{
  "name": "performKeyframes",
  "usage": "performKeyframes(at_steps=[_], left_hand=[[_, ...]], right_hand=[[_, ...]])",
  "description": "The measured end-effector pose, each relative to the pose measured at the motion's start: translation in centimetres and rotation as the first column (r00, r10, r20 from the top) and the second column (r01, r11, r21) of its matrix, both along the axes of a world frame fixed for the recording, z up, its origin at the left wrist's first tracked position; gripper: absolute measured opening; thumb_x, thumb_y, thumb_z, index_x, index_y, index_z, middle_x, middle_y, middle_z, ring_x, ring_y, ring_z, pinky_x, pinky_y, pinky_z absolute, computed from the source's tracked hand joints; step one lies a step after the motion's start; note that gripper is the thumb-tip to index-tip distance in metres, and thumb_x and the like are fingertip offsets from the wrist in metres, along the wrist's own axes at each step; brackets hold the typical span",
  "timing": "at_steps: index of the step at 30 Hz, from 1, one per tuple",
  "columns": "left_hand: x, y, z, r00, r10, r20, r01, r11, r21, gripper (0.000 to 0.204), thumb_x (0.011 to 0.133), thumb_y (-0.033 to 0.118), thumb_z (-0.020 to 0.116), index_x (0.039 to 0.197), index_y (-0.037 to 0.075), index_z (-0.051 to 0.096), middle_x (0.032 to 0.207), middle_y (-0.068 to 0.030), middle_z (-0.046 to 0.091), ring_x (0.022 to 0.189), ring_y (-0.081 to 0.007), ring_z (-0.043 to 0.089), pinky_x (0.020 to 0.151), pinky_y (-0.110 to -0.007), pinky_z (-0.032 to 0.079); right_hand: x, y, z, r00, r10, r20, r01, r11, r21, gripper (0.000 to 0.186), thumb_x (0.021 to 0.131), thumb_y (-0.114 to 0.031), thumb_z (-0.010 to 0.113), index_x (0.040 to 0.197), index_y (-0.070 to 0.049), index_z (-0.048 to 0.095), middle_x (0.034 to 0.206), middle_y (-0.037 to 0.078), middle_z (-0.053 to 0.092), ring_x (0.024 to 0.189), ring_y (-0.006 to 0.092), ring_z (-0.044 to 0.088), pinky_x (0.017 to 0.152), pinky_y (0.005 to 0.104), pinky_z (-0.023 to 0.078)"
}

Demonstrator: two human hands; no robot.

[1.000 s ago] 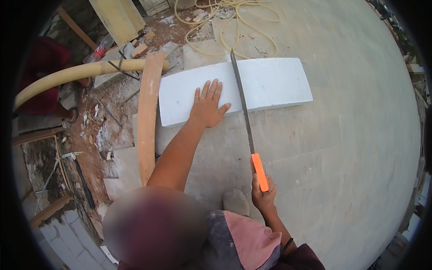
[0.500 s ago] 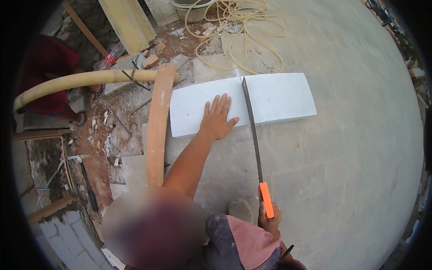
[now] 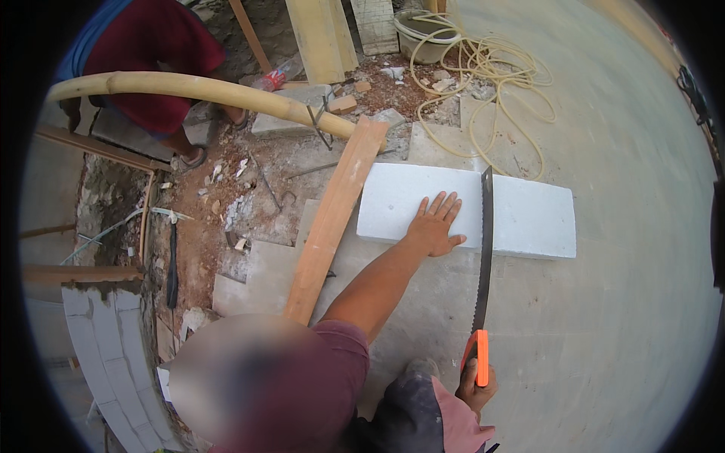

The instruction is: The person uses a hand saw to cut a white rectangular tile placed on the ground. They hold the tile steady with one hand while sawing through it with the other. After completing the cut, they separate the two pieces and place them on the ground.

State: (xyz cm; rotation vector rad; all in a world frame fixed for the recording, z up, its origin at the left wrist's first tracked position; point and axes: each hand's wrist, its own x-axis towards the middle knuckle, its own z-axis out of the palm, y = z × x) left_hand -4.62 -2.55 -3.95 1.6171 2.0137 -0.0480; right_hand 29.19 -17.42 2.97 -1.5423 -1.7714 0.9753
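Note:
A long white block (image 3: 533, 217), like lightweight concrete, lies on the grey floor in front of me. My left hand (image 3: 433, 228) presses flat on its left part with the fingers spread. In my right hand (image 3: 477, 386), low in the picture, is the orange handle of a handsaw (image 3: 486, 257). The dark toothed blade reaches away from me across the block, right of my left hand. Its broad side shows, with teeth along the left edge. Whether the block is cut through under the blade cannot be told.
A wooden plank (image 3: 338, 219) lies left of the block, its far end by a bamboo pole (image 3: 226, 92). Beyond are a coiled yellow hose (image 3: 502, 90) and a bucket (image 3: 427, 51). Rubble and metal rods cover the ground leftward, where another person (image 3: 155, 57) stands. A block wall (image 3: 106, 343) rises lower left.
My view has swung left, so everything sits further right. The saw blade has turned from edge-on to show its side. My left hand stays flat on the block.

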Motion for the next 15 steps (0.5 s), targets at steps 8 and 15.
performKeyframes(at_steps=[8,15], left_hand=[[-8.2,-7.7,10.1,0.981,0.072,-0.183,-0.091,0.991,-0.1,0.113,0.089,0.06,0.073,0.167,0.006,0.012,0.171,-0.0278,0.015,0.159,-0.048,0.01,0.126,-0.064,0.018],[-10.2,-23.3,5.7,0.741,0.647,-0.179,-0.668,0.685,-0.29,0.143,0.071,0.065,0.087,0.166,0.004,-0.002,0.166,-0.0332,0.022,0.155,-0.0486,0.022,0.121,-0.064,0.028]], right_hand=[[5.4,-0.1,2.4,0.948,-0.235,0.215,0.163,0.937,0.307,0.023,0.102,-0.014,0.069,0.088,-0.001,0.056,0.069,0.009,0.054,0.054,0.0206,0.05,0.049,0.0367,0.037],[13.7,-3.3,-2.8,0.721,-0.435,0.54,0.291,0.897,0.333,0.029,0.103,-0.028,0.067,0.095,-0.001,0.059,0.077,0.014,0.061,0.065,0.0331,0.062,0.059,0.0461,0.046]])
